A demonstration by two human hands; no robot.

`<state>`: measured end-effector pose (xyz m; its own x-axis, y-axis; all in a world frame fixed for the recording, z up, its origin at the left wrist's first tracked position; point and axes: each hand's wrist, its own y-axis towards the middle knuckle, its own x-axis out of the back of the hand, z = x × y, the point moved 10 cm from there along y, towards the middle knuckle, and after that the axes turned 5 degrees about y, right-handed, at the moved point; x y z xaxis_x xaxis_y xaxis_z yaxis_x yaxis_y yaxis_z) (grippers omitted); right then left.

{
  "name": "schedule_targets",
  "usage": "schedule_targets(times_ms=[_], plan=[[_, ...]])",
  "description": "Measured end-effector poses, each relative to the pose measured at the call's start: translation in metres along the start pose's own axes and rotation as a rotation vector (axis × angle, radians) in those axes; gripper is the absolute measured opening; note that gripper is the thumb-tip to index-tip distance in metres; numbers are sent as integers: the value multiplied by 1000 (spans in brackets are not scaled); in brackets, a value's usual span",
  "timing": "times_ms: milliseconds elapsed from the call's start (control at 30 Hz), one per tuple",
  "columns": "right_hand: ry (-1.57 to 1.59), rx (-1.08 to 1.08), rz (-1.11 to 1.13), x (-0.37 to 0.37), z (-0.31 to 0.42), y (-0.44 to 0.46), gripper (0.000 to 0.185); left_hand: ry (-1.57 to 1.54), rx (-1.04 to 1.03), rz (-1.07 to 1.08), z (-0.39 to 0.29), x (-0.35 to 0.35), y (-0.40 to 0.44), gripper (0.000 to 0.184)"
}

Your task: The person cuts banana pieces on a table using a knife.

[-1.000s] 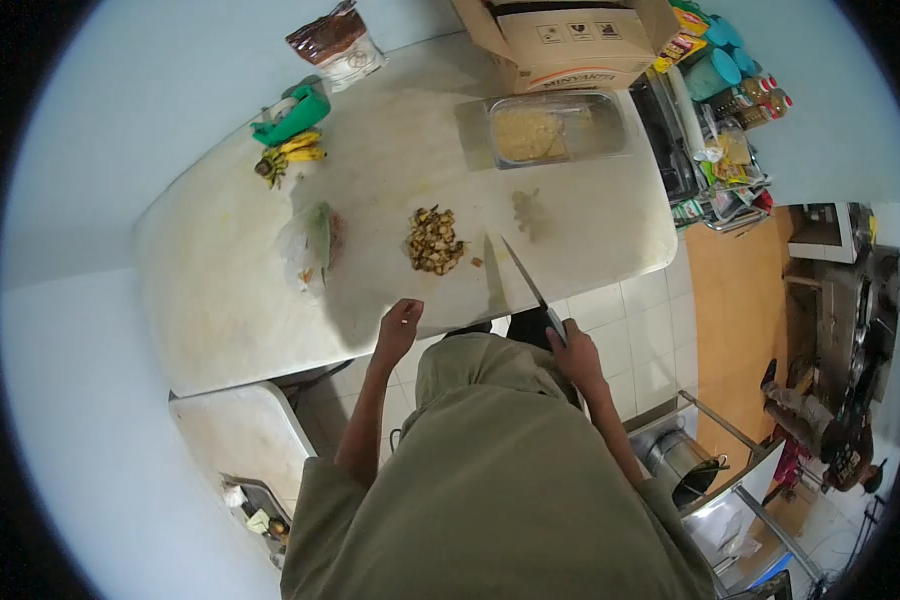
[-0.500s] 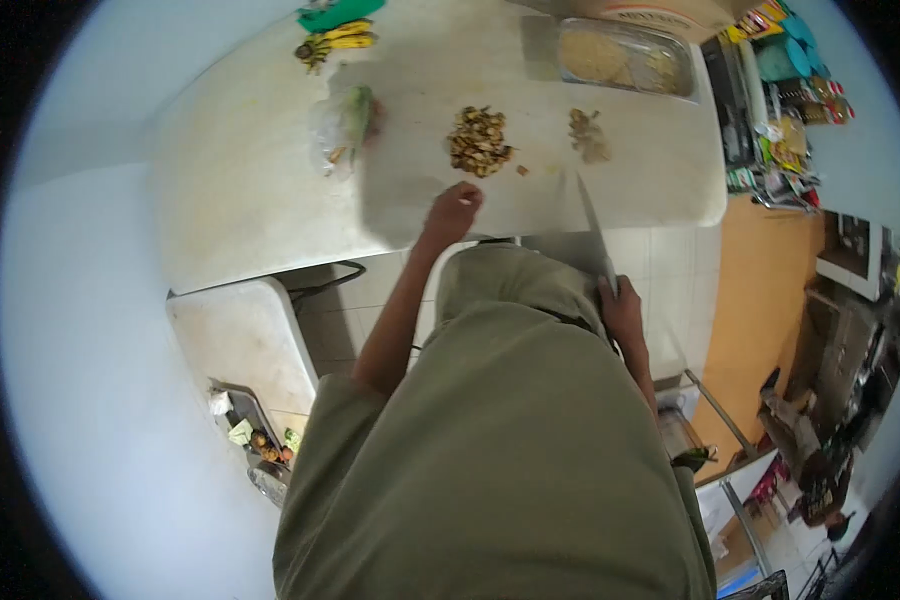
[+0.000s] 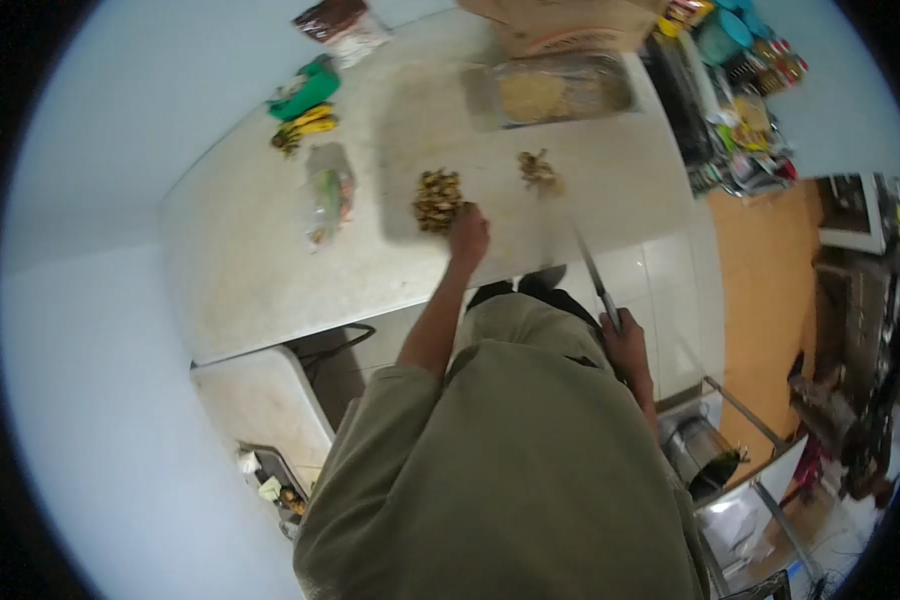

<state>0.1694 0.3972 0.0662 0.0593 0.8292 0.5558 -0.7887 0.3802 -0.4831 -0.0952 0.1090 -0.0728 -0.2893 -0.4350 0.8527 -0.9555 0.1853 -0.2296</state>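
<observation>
A heap of chopped brown-and-yellow pieces point(image 3: 436, 201) lies on the white table. My left hand point(image 3: 469, 238) is at the heap's near right edge, fingers curled together at the pieces; anything pinched in them is too small to make out. A long-bladed knife point(image 3: 592, 265) is gripped by its handle in my right hand point(image 3: 625, 342), off the table's front edge, its blade pointing toward the table. Right of the heap sits a smaller clump of pale brown scraps point(image 3: 537, 169).
A metal tray with a pale crumbly food point(image 3: 565, 92) stands at the back beside a cardboard box point(image 3: 570, 25). On the left are a clear bag of vegetables point(image 3: 328, 205), yellow bananas point(image 3: 312, 121) and a green bag point(image 3: 308, 90). A metal pot point(image 3: 698, 450) stands lower right.
My left hand has moved from just in front of the heap to its right edge. My right hand still holds the knife, apart from the table. The whole view has shifted and turned.
</observation>
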Motion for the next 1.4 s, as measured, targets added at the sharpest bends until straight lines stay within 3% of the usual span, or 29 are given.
schedule_targets(times_ms=[67, 100, 267, 400, 600, 700, 900, 1000, 1100, 1200, 1400], plan=[[-4, -1, -12, 9, -12, -2, 38, -112, -69, -104, 14, -12, 5, 15], [7, -9, -4, 11, -19, -4, 39, -80, -8, -34, 5, 1, -2, 13], [23, 18, 40, 14, -21, 5, 39, -170, -110, -143, -7, 19, -5, 23], [-10, 75, 91, 1, -15, 23, 37, -424, -14, -108, -22, 31, -5, 28], [-116, 183, 230, -20, 29, 35, 33, -238, -224, -19, -44, 24, -26, 30], [-136, 129, 266, -29, 39, 39, 32, -337, -103, -28, -22, 6, -29, 32], [-150, 14, 273, -29, 35, 40, 33, -194, -110, -133, -37, 16, -20, 29], [-148, 49, 248, -30, 33, 42, 33, -144, -39, -28, -40, 5, -6, 24], [-90, -73, 300, -34, 36, 39, 32, -151, -69, -28, -46, -3, 1, 20], [-72, 84, 264, -40, 44, 39, 33, -143, -67, -48, -50, -2, -3, 18], [-85, 175, 284, -48, 51, 45, 30, -259, -33, -111, -43, -5, -5, 13]])
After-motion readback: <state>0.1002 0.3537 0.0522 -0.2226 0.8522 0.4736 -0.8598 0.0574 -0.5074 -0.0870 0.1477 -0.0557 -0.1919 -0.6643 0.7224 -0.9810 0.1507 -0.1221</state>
